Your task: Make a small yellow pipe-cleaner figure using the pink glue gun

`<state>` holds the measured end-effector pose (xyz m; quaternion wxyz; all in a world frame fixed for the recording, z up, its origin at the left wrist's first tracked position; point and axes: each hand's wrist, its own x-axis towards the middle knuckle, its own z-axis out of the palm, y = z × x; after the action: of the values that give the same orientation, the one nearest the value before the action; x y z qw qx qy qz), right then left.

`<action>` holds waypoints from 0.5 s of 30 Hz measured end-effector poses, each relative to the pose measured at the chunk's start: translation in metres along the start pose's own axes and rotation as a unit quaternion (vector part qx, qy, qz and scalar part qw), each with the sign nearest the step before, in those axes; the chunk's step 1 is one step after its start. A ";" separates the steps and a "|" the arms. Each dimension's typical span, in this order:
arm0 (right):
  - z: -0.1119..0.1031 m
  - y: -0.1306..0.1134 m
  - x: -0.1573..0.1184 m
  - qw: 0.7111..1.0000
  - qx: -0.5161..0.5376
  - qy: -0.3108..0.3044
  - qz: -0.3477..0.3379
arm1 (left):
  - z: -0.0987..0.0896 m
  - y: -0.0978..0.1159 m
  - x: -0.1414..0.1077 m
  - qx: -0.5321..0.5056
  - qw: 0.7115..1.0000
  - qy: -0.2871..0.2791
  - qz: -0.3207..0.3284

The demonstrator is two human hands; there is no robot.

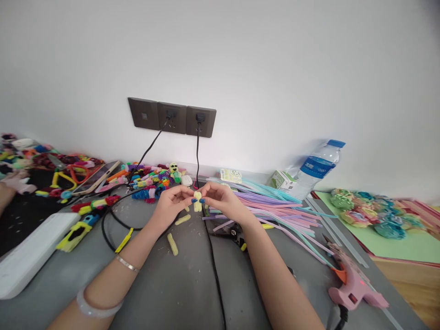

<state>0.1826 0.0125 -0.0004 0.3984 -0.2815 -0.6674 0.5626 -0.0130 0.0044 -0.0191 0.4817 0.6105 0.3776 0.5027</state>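
The person's left hand (173,204) and right hand (223,201) are pinching a small pale-yellow fuzzy piece (197,206) between them, fingers narrow on it and both blue-nailed thumbs pressing against it. The piece is showing between the thumbs, toward the back edge of the grey table (178,293). Loose yellow strips (173,245) are lying on the surface nearer the front edge. A bundle of pastel stems (275,208) is spreading toward the right edge, where a pink glue gun (355,286) is resting; a bottle (316,166) is standing near the back right corner.
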 end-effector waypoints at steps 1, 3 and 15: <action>0.000 0.000 0.000 1.000 -0.001 0.001 0.000 | 0.000 0.000 0.000 0.002 1.000 0.000 -0.001; 0.000 0.001 0.000 1.000 -0.001 0.002 -0.001 | 0.000 0.001 0.000 0.003 1.000 0.002 -0.001; -0.001 0.002 0.000 1.000 -0.003 0.001 0.000 | 0.000 0.000 0.000 0.002 1.000 0.006 -0.002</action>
<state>0.1830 0.0130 -0.0021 0.3984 -0.2835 -0.6683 0.5606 -0.0129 0.0044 -0.0190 0.4786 0.6078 0.3829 0.5048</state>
